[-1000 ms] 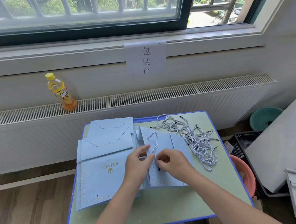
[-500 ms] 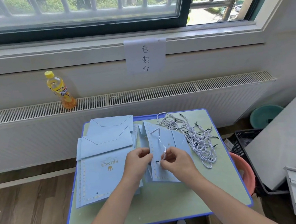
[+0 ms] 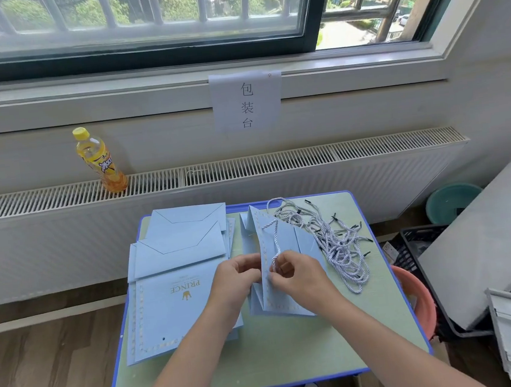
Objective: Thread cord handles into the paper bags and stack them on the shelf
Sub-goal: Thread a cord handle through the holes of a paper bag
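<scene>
- Two hands meet over one pale blue paper bag (image 3: 284, 288), lying folded mid-table beside the flat stack of bags (image 3: 176, 296).
- My left hand (image 3: 236, 279) pinches the bag's top edge, steadying it.
- My right hand (image 3: 297, 275) pinches the twisted cord (image 3: 275, 248) near its end, at the punched hole.
- Spare cords (image 3: 331, 239) lie tangled just right of the bag.
- Best practice, I judge: hold the paper taut, feed the tip straight, pull gently to spare the hole.
</scene>
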Action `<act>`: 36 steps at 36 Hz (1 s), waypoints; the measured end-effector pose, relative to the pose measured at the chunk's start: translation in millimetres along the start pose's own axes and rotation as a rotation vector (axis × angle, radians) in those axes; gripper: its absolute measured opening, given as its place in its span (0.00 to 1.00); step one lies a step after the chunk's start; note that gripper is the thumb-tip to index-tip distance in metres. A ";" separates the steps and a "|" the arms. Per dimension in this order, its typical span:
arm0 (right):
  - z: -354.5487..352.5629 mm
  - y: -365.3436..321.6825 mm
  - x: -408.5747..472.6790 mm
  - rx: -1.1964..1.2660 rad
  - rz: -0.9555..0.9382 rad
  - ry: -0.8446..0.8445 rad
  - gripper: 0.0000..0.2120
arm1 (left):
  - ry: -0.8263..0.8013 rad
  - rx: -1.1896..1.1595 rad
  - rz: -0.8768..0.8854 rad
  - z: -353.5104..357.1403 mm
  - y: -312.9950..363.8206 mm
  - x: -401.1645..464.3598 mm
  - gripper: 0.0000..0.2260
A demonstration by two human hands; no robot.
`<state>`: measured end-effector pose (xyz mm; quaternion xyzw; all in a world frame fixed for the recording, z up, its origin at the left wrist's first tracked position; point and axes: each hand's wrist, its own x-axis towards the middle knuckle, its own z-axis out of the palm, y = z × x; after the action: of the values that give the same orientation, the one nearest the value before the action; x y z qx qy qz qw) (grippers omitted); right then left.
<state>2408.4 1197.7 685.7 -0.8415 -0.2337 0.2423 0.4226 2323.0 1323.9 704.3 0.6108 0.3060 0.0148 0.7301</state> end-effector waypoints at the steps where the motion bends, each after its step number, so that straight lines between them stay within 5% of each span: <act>1: -0.2 -0.4 0.7 -0.006 0.007 0.008 0.10 | -0.004 0.011 0.012 0.3 1.0 0.4 0.17; 17: -24.7 -19.9 16.1 0.267 0.272 0.002 0.11 | 0.000 0.150 0.102 14.9 12.6 3.1 0.17; 31: -46.2 -21.8 15.3 0.264 0.254 0.031 0.02 | 0.008 0.660 0.199 31.3 17.4 12.1 0.05; 36: -52.3 -21.5 12.9 0.265 0.262 0.005 0.02 | -0.047 0.834 0.209 37.7 29.6 12.0 0.09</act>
<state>2446.0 1185.6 728.2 -0.8023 -0.0873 0.3217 0.4951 2360.7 1302.8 728.3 0.8815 0.2055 -0.0499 0.4221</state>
